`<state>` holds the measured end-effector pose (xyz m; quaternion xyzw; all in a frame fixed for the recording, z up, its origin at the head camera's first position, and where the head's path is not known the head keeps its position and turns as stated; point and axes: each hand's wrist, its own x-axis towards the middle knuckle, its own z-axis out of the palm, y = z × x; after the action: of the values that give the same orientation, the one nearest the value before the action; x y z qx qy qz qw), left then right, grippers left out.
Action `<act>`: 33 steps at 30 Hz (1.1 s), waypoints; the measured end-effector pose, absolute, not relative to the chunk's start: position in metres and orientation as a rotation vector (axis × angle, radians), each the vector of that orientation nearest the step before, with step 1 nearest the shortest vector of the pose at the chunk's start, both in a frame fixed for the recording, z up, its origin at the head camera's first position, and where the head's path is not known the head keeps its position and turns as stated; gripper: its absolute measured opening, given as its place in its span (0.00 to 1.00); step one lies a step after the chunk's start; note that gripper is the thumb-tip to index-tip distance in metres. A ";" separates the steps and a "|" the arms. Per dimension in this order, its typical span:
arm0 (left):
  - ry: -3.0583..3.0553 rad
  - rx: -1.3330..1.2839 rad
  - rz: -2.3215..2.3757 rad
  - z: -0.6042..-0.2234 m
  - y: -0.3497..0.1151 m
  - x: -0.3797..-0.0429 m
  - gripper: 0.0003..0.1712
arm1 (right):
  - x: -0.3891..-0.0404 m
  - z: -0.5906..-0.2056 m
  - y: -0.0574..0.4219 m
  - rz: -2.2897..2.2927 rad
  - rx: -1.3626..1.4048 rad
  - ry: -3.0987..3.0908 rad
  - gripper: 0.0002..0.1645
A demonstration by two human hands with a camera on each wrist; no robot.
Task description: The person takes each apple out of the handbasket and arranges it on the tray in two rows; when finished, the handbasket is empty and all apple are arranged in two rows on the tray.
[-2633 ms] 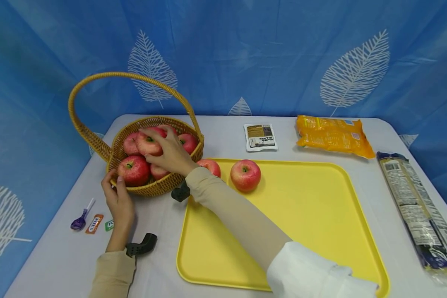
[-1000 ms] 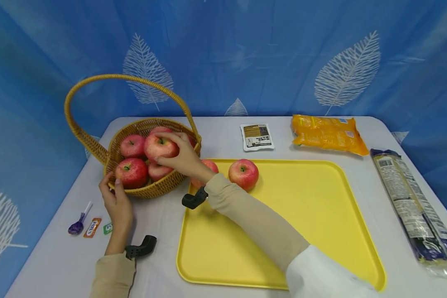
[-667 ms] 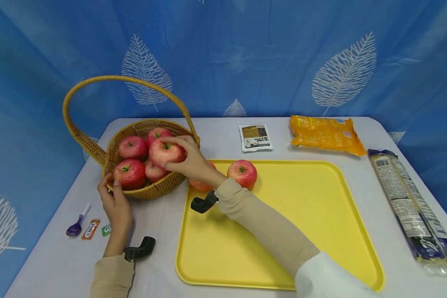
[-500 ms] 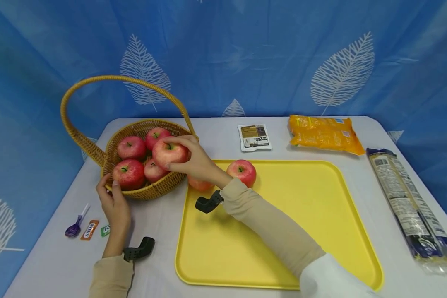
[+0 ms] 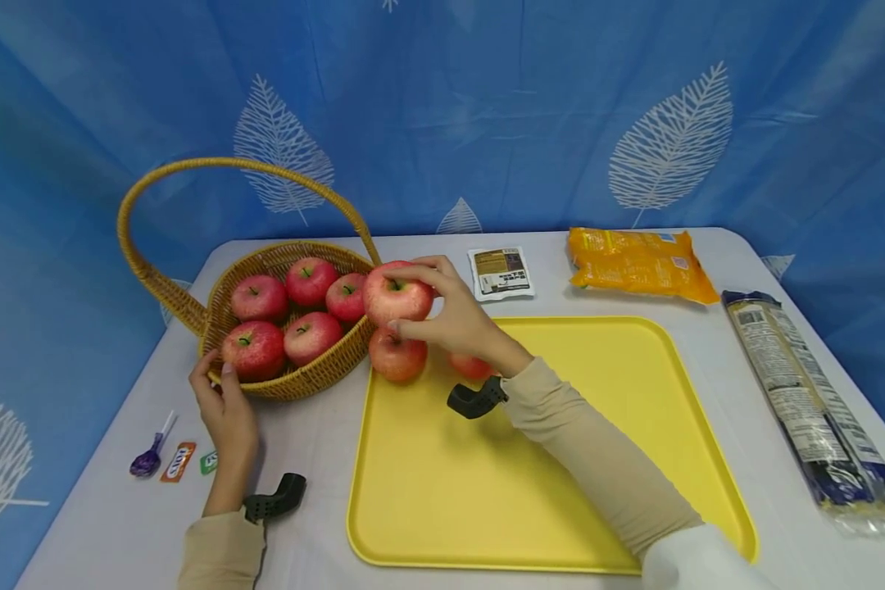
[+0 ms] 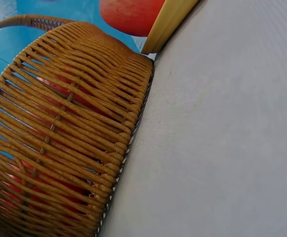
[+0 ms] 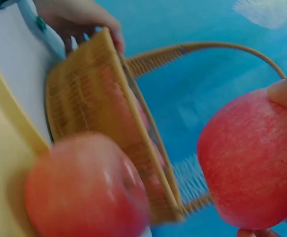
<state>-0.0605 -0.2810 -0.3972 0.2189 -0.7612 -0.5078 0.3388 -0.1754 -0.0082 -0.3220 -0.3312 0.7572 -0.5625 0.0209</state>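
My right hand (image 5: 453, 315) holds a red apple (image 5: 397, 297) between thumb and fingers, just past the right rim of the wicker basket. Below it, another apple (image 5: 397, 356) sits in the corner of the yellow tray (image 5: 531, 492). A further apple (image 5: 471, 366) on the tray is partly hidden behind my right hand. My left hand (image 5: 229, 414) grips the front left rim of the wicker basket (image 5: 310, 378), thumb over the edge. Several apples lie in the basket, among them a red apple (image 5: 254, 351) nearest that thumb. In the right wrist view the held apple (image 7: 252, 160) shows large.
The basket's tall handle (image 5: 243, 164) arches over its left and back. A lollipop (image 5: 147, 460) and small wrapped candies (image 5: 179, 461) lie at left. Along the back are a white-and-brown packet (image 5: 501, 273) and an orange bag (image 5: 640, 264). A long noodle-like package (image 5: 811, 401) lies at right.
My right hand has lifted an apple out of the basket and carried it right, over the tray's corner. A small apple at the basket's right shows again. The left hand stays on the rim.
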 end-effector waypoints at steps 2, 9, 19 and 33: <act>-1.979 0.573 -1.333 -0.392 -0.278 -0.059 0.22 | -0.178 -0.324 0.007 -1.746 -1.025 2.386 0.34; -2.003 0.571 -1.311 -0.399 -0.282 -0.060 0.22 | -0.170 -0.307 0.058 -1.710 -0.918 2.467 0.33; -2.012 0.607 -1.309 -0.399 -0.281 -0.058 0.22 | -0.178 -0.335 0.130 -1.514 -0.804 2.647 0.35; -2.027 0.610 -1.316 -0.402 -0.284 -0.061 0.23 | -0.155 -0.379 0.184 -1.380 -0.565 2.741 0.39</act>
<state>-0.0611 -0.2837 -0.4019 0.2318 -0.7707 -0.5005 0.3190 -0.1554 0.1840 -0.3789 -0.1809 0.8784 -0.4422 0.0107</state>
